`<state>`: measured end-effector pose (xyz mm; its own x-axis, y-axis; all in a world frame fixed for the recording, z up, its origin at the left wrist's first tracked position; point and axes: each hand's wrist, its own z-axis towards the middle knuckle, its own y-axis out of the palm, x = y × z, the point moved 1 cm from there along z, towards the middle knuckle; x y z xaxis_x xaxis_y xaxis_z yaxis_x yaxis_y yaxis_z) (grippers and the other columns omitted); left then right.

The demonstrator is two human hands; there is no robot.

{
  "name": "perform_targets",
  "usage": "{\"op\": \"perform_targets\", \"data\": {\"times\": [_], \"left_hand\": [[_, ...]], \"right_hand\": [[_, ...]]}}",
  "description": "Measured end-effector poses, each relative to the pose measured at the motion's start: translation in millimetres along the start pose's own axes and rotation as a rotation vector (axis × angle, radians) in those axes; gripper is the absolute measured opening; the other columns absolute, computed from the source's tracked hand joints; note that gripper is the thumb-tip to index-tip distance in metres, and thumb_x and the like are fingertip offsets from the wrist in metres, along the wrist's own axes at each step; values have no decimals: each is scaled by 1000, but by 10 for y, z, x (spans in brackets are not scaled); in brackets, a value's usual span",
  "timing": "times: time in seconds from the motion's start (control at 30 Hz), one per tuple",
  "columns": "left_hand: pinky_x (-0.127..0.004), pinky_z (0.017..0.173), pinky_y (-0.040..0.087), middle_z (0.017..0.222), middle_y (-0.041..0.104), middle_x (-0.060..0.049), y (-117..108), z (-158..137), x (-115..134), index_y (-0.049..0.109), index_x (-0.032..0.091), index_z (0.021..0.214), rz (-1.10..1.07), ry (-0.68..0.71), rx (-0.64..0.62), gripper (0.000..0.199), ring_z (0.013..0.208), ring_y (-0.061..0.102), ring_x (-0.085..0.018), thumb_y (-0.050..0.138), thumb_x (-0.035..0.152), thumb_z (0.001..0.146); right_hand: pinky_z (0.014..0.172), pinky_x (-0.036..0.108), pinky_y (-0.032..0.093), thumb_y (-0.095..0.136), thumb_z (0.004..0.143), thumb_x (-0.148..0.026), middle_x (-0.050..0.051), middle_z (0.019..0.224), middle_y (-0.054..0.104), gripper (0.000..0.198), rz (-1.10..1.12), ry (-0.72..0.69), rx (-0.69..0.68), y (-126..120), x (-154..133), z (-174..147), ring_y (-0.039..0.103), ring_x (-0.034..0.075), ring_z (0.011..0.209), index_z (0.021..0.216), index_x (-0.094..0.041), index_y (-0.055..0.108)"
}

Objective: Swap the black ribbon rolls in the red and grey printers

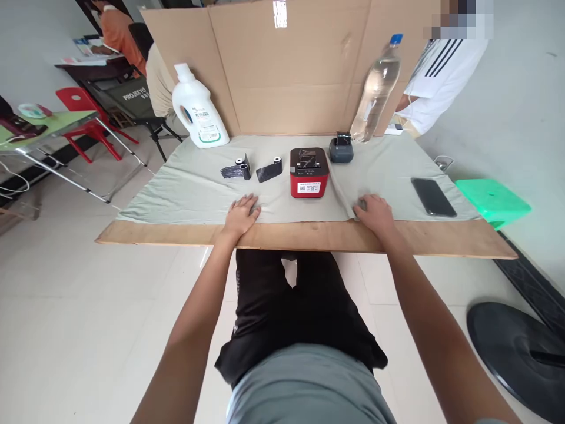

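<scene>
My left hand (242, 213) lies palm down on the grey cloth (194, 188) near the table's front edge, fingers spread, holding nothing. My right hand (376, 213) rests on the cloth beside a raised crease, its fingers slightly bent and nothing visible in them. Between and beyond my hands stands a red and black box-shaped device (309, 174) with a white label and black film on top. Left of it lie a black film roll (270, 169) and more black rolls with white cores (238, 169). Behind it on the right sits a small dark grey device (341, 149) with black film.
A white detergent bottle (199, 109) and a tall clear bottle (378, 88) stand before the cardboard panel (286, 70). A black phone (433, 196) lies at the right. The wooden front edge (309, 235) is bare. A green stool (494, 199) stands beside the table; other people are behind.
</scene>
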<state>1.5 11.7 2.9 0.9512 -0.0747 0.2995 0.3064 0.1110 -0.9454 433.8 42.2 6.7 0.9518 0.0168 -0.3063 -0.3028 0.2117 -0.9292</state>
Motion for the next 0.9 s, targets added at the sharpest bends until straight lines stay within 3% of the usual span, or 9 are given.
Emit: {"op": "perform_targets", "data": {"times": [0.1,0.2,0.3,0.37,0.47,0.53,0.67,0.83,0.9], "left_hand": [[-47,119,46,143,68,-10,-37,174,66,69,22,134,49,-53,86,44,133,63,-33,49,40,98],[-43,109,53,124,76,-9,-35,538,202,74,22,120,-49,-68,205,34,118,70,-31,54,30,94],[-36,103,55,115,78,-7,32,1004,425,73,20,116,-386,5,305,31,109,72,-24,53,25,93],[-34,101,56,112,78,-8,111,1283,592,71,18,113,-669,-2,341,29,106,73,-22,50,27,95],[-35,104,55,121,75,-10,271,1517,805,67,17,117,-1004,-50,343,30,114,71,-21,48,33,100],[-37,108,54,129,72,-10,382,1525,894,64,19,123,-1112,-54,301,34,120,69,-22,46,40,103],[-41,120,46,148,62,-9,495,1361,937,61,24,136,-1089,74,208,49,141,57,-25,43,56,104],[-45,128,38,160,50,-7,409,1256,865,51,29,153,-1004,178,109,61,154,44,-27,38,64,104],[-45,131,33,165,44,-7,374,1242,855,42,28,160,-972,259,32,70,158,36,-28,44,68,101]], "right_hand": [[105,58,49,55,89,-40,18,119,74,35,151,21,-13,-5,-170,302,66,40,116,105,-16,76],[101,49,54,57,88,-42,12,108,76,28,586,19,-60,71,-472,770,71,31,106,95,-20,71],[96,44,57,54,89,-51,9,114,75,34,988,47,-60,248,-788,1181,72,27,108,103,-23,67],[97,43,58,51,90,-59,8,123,73,43,1110,29,1,393,-920,1315,70,26,114,113,-25,64],[108,43,54,43,92,-72,9,135,69,61,1079,-47,67,584,-955,1309,64,26,127,124,-24,63],[113,43,51,35,93,-80,10,143,65,74,1029,-102,54,664,-910,1247,60,27,134,134,-24,60],[115,44,51,24,93,-88,8,155,56,89,1011,-207,-11,697,-830,1184,54,28,143,153,-27,48],[126,47,39,29,88,-94,7,164,48,99,1036,-339,-85,573,-823,1164,43,28,153,160,-28,42],[129,46,35,37,83,-97,8,168,42,107,1040,-420,-131,486,-825,1128,38,29,156,163,-26,36]]}}
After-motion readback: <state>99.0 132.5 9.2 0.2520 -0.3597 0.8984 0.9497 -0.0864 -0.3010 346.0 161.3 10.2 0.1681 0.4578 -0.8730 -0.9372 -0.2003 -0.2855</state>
